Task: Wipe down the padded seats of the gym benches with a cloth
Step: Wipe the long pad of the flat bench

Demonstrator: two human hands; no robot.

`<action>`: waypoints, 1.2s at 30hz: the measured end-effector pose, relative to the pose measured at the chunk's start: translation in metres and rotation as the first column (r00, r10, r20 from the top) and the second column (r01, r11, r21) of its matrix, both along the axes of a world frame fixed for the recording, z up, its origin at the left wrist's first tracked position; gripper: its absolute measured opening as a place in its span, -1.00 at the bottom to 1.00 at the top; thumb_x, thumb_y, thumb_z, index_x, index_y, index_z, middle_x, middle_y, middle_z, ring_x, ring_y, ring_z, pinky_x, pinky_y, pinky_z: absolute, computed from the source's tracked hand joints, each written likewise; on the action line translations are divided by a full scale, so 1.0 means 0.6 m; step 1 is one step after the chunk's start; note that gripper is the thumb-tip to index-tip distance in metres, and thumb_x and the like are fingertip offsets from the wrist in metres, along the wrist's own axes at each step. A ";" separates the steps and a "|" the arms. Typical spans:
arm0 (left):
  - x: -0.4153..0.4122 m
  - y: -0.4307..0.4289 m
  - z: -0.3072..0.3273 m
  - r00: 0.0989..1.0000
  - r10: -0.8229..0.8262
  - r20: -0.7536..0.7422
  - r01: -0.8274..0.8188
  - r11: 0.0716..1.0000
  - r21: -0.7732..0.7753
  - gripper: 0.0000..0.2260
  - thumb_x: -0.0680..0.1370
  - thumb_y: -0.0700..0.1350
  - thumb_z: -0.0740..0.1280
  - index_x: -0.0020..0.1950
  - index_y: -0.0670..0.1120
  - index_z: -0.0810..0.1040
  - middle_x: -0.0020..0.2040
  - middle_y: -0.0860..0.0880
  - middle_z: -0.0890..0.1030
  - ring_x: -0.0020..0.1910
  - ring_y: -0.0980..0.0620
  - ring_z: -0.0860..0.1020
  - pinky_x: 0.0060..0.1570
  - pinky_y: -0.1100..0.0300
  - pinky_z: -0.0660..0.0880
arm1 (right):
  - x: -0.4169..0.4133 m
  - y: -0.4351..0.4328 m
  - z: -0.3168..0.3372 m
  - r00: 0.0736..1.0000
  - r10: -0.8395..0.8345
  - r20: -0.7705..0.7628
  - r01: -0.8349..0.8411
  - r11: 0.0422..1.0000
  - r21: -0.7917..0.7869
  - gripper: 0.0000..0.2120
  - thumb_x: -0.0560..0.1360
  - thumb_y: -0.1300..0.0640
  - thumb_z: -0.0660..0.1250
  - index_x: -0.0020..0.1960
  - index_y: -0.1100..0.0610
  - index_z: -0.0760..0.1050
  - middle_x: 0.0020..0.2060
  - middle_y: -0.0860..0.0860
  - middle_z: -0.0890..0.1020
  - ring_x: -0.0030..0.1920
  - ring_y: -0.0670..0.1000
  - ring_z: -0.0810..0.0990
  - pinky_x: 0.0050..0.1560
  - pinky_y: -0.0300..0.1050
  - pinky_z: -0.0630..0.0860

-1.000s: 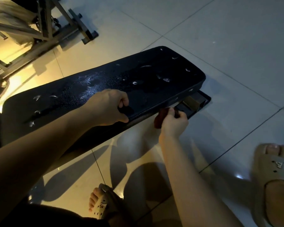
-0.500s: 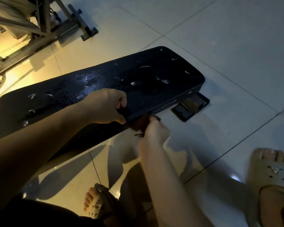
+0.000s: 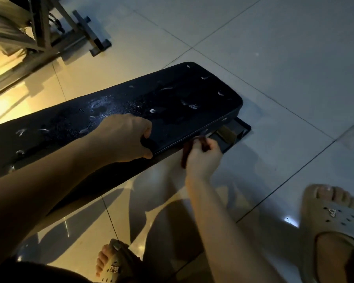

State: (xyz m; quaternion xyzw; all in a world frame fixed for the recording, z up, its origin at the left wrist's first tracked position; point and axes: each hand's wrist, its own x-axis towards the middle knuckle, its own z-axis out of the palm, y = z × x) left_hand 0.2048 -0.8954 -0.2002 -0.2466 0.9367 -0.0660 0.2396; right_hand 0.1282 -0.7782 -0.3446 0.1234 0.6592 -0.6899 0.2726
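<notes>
Droplets (image 3: 99,108) cover the seat (image 3: 172,103), so most wiping seems left; left hand (image 3: 125,137) grips its edge, right hand (image 3: 202,158) clutches the cloth (image 3: 185,153) against its side.

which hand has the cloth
The right hand, low against the near side of the padded seat, grips the dark reddish cloth. The left hand has no cloth; it curls over the seat's near edge.

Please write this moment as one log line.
left hand: grips bench pad edge | right hand: holds cloth at pad's side | top: droplets
</notes>
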 end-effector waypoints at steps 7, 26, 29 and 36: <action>-0.037 0.025 -0.084 0.920 -0.241 -0.309 0.216 0.970 -0.113 -0.48 0.57 0.24 0.24 0.43 -0.02 0.47 0.14 -0.03 0.52 0.08 -0.01 0.46 0.09 0.05 0.46 | -0.011 0.024 -0.011 0.903 0.264 -0.339 -0.221 0.962 0.160 -0.89 0.64 0.13 0.29 0.07 -0.08 0.51 -0.07 -0.19 0.54 -0.04 -0.20 0.54 0.07 -0.26 0.48; -0.041 0.027 -0.130 0.883 -0.316 -0.348 0.282 0.948 -0.147 -0.58 0.60 0.11 0.18 0.30 -0.12 0.58 0.07 -0.12 0.48 0.01 -0.11 0.44 -0.04 0.01 0.38 | -0.113 0.020 -0.069 0.777 0.307 -0.550 -0.101 0.923 0.373 -0.91 0.63 0.12 0.31 0.10 0.05 0.57 -0.04 -0.10 0.58 -0.08 -0.17 0.54 0.04 -0.23 0.51; -0.041 0.028 -0.134 0.882 -0.319 -0.347 0.285 0.947 -0.145 -0.58 0.61 0.10 0.18 0.30 -0.13 0.58 0.08 -0.12 0.48 0.01 -0.11 0.44 -0.04 -0.01 0.40 | -0.203 0.024 -0.092 0.840 0.252 -0.480 -0.002 0.887 0.462 -0.87 0.60 0.19 0.31 0.08 0.18 0.60 -0.03 0.07 0.65 -0.03 0.10 0.62 0.00 -0.05 0.53; -0.039 0.021 -0.138 0.885 -0.320 -0.340 0.289 0.947 -0.139 -0.52 0.62 0.14 0.11 0.34 -0.12 0.56 0.09 -0.13 0.48 0.03 -0.12 0.44 -0.04 -0.02 0.42 | -0.074 0.031 -0.043 0.690 0.382 -0.614 -0.175 0.912 0.372 -0.94 0.62 0.11 0.31 0.05 0.01 0.55 -0.08 -0.19 0.51 -0.10 -0.27 0.48 -0.06 -0.48 0.36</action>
